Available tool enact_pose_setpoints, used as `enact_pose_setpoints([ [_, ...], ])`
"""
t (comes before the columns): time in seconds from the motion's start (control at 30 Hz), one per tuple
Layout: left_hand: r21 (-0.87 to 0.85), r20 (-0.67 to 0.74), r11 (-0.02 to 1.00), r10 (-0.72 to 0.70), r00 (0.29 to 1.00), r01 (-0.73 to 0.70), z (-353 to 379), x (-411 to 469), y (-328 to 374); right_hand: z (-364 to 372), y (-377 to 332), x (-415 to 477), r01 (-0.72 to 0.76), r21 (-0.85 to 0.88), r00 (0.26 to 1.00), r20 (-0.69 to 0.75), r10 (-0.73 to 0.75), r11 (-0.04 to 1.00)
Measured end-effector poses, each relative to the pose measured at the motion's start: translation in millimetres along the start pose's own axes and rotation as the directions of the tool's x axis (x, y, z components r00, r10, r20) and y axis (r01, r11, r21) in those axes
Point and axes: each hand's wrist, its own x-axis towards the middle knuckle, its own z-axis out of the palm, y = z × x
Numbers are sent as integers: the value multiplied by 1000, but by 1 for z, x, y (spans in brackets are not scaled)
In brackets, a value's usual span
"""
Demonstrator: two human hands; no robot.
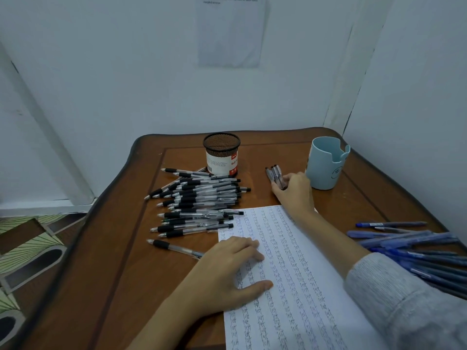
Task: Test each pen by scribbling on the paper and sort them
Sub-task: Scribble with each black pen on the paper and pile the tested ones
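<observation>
Clear plastic, dark at the ends: that is the small bundle of pens (275, 174) my right hand (294, 188) grips, its fingers (279, 192) curled round the barrels just beside the pale blue cup (326, 165). My left hand (227, 269) lies flat on the paper (303, 274), with its fingers (249, 248) straight and the thumb spread, pinning the sheet near its left edge. The paper lies on the brown wooden bench (113, 274), covered in rows of small scribbles. To its left is the heap of black-grip pens (199, 200), and one stray pen (174, 247) reaches my left hand. To the right, past my grey sleeve (404, 299), lie the blue pens (417, 248).

I see three risks. Several pens in one grip could fan apart as I lift them, and one could roll into the wrong heap and spoil the sort. The cup stands close enough for my knuckles to knock it. If the left hand eases off, the sheet could slide under a scribble.

Little can be read. The black mesh pen holder (222, 154) has a white label with a barcode and a red strip reading "Ball P…", the rest turned away. The marks on the paper spell nothing I can make out, and the print on the wall sheet (231, 31) is too small to read.
</observation>
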Motion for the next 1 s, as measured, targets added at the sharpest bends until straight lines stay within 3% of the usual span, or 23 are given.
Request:
enact_pose_setpoints([
  [0.13, 4, -11, 1000, 8, 1000, -8, 1, 0, -1, 2, -2, 5, -26, -86, 999, 40, 29, 996],
  [0.23, 0, -18, 1000, 13, 1000, -13, 2, 0, -2, -3, -7, -2, 96, -234, 994, -23, -104, 968],
  [0.3, 4, -22, 1000, 15, 1000, -15, 2, 0, -1, -10, -17, -13, 243, -18, 970, 29, -243, 970],
  [0.37, 9, -29, 1000, 16, 999, -16, 2, 0, -1, -20, -30, -29, 254, 272, 899, 289, -331, 928],
  [0.4, 10, -30, 1000, 17, 999, -16, 2, 0, -1, -23, -35, -36, 241, 335, 838, 403, -369, 911],
  [0.43, 11, -28, 1000, 16, 999, -16, 2, 0, -1, -24, -38, -41, 252, 351, 792, 461, -401, 902],
  [0.5, 12, -24, 1000, 14, 1000, -14, 2, 0, -2, -22, -41, -46, 287, 327, 768, 484, -420, 900],
  [0.67, 17, -18, 1000, 11, 1000, -11, 2, 0, -3, -16, -37, -52, 259, 251, 802, 482, -352, 933],
  [0.77, 15, -11, 1000, 5, 1000, -4, 2, 0, -3, -20, -31, -54, 102, 351, 840, 471, -270, 931],
  [0.9, 10, -7, 1000, 3, 1000, -2, 2, 0, -3, -40, -25, -50, -144, 645, 884, 424, -195, 750],
  [1.0, 11, -5, 1000, 1, 1000, -1, 2, 0, -4, -60, -24, -41, -287, 852, 931, 355, -81, 438],
])
